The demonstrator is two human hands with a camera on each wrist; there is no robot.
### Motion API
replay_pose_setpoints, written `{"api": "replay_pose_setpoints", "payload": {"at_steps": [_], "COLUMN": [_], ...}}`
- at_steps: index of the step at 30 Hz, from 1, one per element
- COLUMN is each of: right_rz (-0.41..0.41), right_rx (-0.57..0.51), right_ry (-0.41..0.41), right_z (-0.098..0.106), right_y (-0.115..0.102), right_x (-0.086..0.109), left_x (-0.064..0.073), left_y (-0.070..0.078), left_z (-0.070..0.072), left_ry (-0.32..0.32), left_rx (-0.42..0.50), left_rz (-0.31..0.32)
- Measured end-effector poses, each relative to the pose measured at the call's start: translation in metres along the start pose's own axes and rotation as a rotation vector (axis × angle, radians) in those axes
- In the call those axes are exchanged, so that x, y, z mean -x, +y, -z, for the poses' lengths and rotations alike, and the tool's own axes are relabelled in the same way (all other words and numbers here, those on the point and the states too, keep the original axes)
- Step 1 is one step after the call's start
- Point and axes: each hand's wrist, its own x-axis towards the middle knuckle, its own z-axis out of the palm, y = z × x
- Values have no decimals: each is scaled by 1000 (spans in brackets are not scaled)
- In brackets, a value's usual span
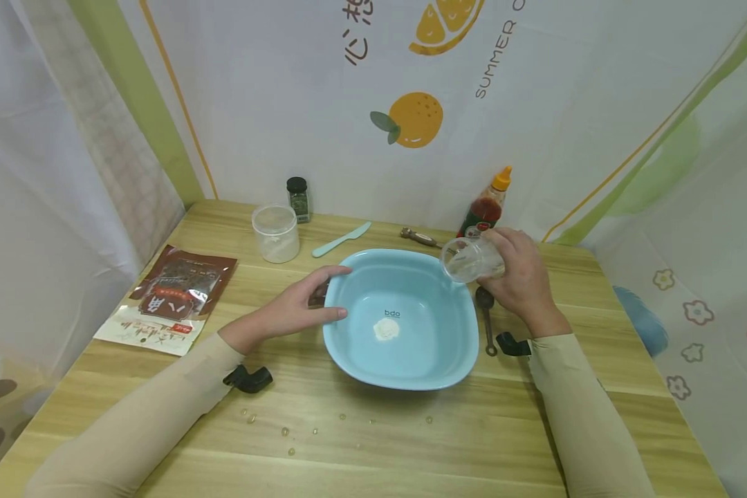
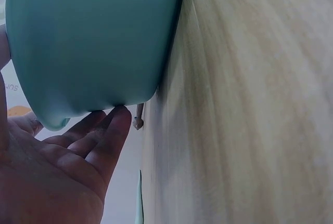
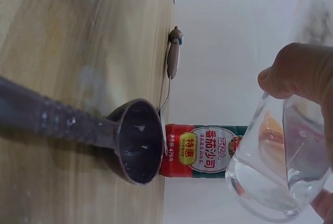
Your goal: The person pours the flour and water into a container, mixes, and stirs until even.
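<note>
A light blue basin (image 1: 361, 366) stands on the table, with a small patch of white powder (image 1: 386, 329) on its floor. My left hand (image 1: 299, 304) holds the basin's left side; the thumb and index finger lie at the rim, while other fingers (image 2: 112, 135) press the outer wall. With my right hand (image 1: 518, 273) I grip a clear cup (image 1: 469, 261), tilted leftward, its mouth over the basin's right back rim. Clear liquid appears inside the cup in the right wrist view. Below that hand lies a dark measuring spoon (image 3: 138, 143).
Behind the basin are a pale green spreader (image 1: 342, 238), a brown-handled utensil (image 1: 420, 237) and a ketchup bottle (image 1: 485, 207). A lidded clear jar (image 1: 277, 238), a dark-capped spice jar (image 1: 298, 200) and a brown food pouch (image 1: 174, 297) stand left. Droplets (image 1: 285, 431) dot the front.
</note>
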Motion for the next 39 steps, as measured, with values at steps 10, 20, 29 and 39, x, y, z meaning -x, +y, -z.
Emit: {"api": "replay_pose_setpoints", "payload": {"at_steps": [10, 20, 29, 39], "right_rz": [24, 22, 25, 37], "right_rx": [9, 36, 45, 58], "right_ry": [16, 15, 8, 7], "right_z": [0, -1, -1, -1], "right_y": [0, 1, 2, 1], "right_x": [0, 1, 1, 1], "left_x": [0, 0, 0, 0], "left_y": [2, -1, 1, 0], "left_z": [0, 0, 0, 0], "left_ry": [-4, -2, 1, 1], "left_rx": [5, 8, -1, -5], "left_rz": [4, -5, 0, 0]}}
